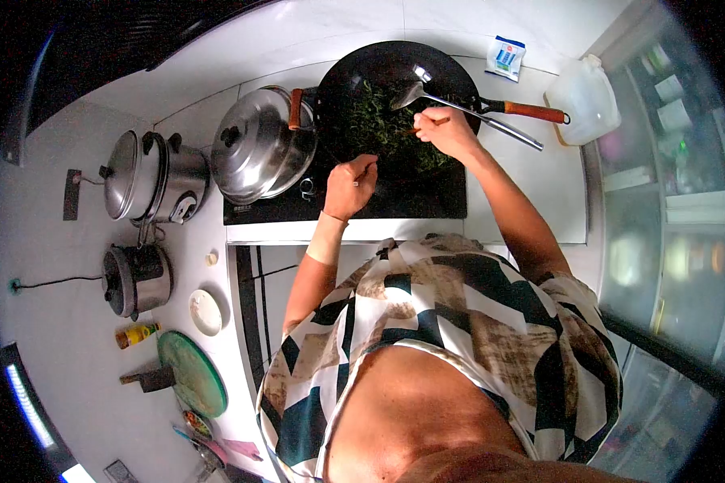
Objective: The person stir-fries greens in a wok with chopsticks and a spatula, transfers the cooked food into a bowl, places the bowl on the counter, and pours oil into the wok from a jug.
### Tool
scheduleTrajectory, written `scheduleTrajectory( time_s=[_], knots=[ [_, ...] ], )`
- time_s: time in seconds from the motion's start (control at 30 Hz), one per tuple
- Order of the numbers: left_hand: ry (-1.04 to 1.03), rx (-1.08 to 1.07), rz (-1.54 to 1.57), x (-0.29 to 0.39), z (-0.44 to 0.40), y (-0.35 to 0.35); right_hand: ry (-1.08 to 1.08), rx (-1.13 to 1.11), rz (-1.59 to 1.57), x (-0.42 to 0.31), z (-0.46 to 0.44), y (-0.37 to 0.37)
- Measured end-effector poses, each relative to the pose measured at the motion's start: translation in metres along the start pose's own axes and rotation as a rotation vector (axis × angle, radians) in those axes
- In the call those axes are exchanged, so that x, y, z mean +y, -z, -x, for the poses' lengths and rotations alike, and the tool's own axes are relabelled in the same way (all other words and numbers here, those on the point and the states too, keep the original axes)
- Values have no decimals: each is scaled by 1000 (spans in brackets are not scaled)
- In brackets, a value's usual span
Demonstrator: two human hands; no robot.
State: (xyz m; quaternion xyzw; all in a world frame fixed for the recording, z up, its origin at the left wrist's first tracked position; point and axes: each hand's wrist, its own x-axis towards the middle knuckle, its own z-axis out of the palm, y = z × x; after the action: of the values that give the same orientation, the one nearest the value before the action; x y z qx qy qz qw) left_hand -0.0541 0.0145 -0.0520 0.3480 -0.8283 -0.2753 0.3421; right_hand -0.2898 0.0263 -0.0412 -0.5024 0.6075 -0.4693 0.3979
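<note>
Shirt [411, 298] is nearest. Right fingers [428, 120] clamp a stick [439, 123] over the wok [348, 74]; left fingers [366, 165] curl together near its edge.

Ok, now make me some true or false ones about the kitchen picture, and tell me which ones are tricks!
1. Dark green leaves are in the black wok. True.
2. The wok's long handle points to the left of the picture. False: it points to the right.
3. The right hand is over the wok. True.
4. The left hand is holding the spatula. False: the two are apart, and the spatula's blade is in the wok.
5. The round board is red. False: it is green.
6. A blue and white packet lies to the left of the whitish jug. True.
</note>
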Motion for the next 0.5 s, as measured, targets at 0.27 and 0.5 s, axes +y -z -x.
scheduleTrajectory(
  time_s=[0.27,0.5],
  knots=[
    [21,25,-122,20,-8,14,-10,154,-14,-10,13,23],
    [80,-15,-356,16,-5,8,132,285,335,13,16,52]
  ],
)
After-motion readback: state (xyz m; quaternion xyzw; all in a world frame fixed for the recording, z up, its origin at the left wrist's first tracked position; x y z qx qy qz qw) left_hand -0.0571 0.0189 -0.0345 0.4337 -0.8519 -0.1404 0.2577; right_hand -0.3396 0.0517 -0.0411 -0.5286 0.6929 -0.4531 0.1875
